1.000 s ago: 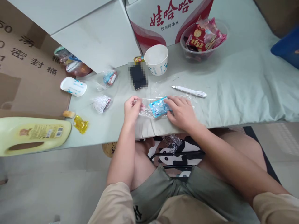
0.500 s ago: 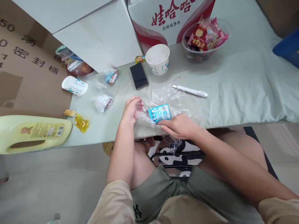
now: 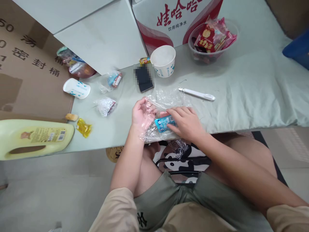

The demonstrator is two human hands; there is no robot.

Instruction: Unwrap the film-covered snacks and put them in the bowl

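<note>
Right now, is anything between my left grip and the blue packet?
Yes, clear plastic film: it drapes over your left grip and spreads toward the near end of the blue packet. Your right grip holds the packet's other end, with nothing visible between.

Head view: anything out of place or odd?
Crumpled clear plastic wrapper on black-and-white panda-print fabric, below the pale green cloth-covered table's edge: looks stray. Flat black rectangular phone: pixelated patch hides part of its outline. No spill visible.

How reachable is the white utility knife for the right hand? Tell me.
Probably yes: the white utility knife lies just beyond the right hand, and nothing upright stands between, though that hand holds the blue packet.
</note>
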